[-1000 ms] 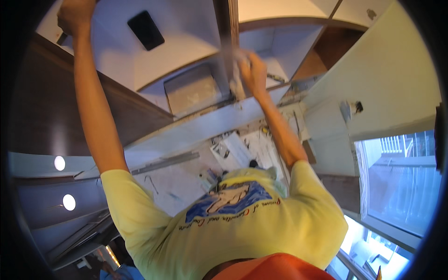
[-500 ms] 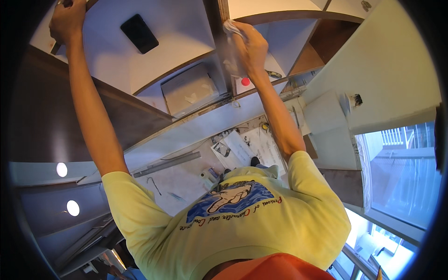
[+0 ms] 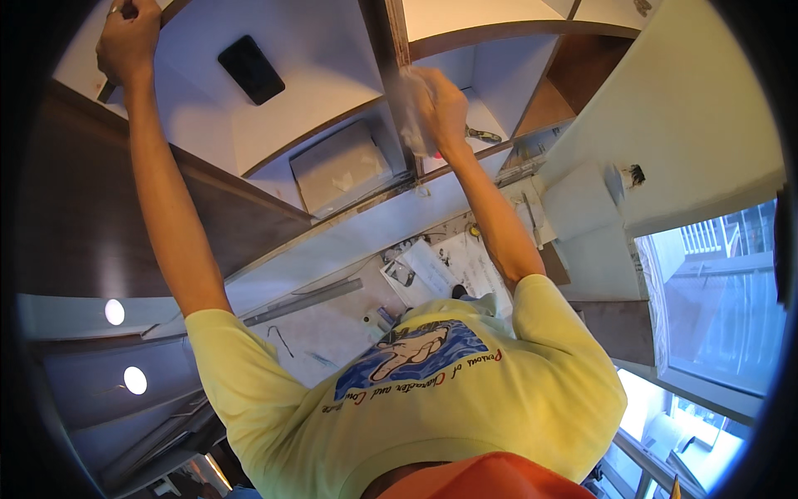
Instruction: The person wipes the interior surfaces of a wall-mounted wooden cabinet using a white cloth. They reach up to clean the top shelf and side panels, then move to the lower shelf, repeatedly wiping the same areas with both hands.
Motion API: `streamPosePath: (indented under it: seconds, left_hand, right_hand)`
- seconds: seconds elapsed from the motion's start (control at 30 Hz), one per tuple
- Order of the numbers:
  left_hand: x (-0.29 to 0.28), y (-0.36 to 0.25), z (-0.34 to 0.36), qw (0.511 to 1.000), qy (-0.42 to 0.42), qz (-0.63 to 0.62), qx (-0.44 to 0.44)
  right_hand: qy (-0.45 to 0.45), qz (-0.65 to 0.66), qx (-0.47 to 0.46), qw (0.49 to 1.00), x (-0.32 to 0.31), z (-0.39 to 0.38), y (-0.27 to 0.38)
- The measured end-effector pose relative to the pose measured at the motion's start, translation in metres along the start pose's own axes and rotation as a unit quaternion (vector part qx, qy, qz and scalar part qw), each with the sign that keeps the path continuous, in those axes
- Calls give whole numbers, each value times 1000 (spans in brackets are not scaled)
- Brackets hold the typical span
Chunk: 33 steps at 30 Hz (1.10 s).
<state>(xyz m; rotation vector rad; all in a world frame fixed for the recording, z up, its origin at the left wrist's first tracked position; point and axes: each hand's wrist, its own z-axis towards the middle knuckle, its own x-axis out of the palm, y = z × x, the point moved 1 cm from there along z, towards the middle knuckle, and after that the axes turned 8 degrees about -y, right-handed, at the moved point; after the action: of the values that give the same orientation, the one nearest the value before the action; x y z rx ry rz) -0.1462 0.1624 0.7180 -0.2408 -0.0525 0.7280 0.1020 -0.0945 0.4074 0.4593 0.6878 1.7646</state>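
My left hand (image 3: 130, 41) is closed on the edge of an upper shelf at the top left. My right hand (image 3: 438, 108) grips a pale, motion-blurred cloth (image 3: 413, 112) against the dark wooden divider (image 3: 385, 46) between two cabinet compartments. A black phone (image 3: 251, 69) lies in the white compartment to the left. Below it, a grey-beige flat object (image 3: 341, 166) sits in a lower compartment. Just right of my right hand, a small dark-and-yellow tool (image 3: 484, 134) rests in a compartment, and a bit of a red item shows behind my wrist.
Far below, the floor (image 3: 307, 324) holds boards, a long grey strip (image 3: 307, 299) and small items. A dark panel (image 3: 83, 200) runs down the left, a pale panel (image 3: 690, 125) up the right, with a window (image 3: 706, 299) below it. Round lights (image 3: 115, 311) glow at lower left.
My right hand moved up along the divider with the cloth, then slid slightly back down. My left hand stays at the shelf edge, shifting only slightly in view.
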Motion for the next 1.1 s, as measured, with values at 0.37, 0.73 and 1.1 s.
streamPosePath:
  seconds: [0.37, 0.73, 1.1]
  left_hand:
    - [0, -4, -1, 1000, 4, 7, 1]
    - [-1, -4, 2, 1000, 11, 6, 0]
    - [3, 2, 4, 1000, 22, -3, 1]
  right_hand:
    - [-18, -4, -58, 998, 1, 24, 11]
    - [-28, 20, -42, 999, 5, 33, 21]
    - [-34, 66, -35, 997, 10, 43, 30]
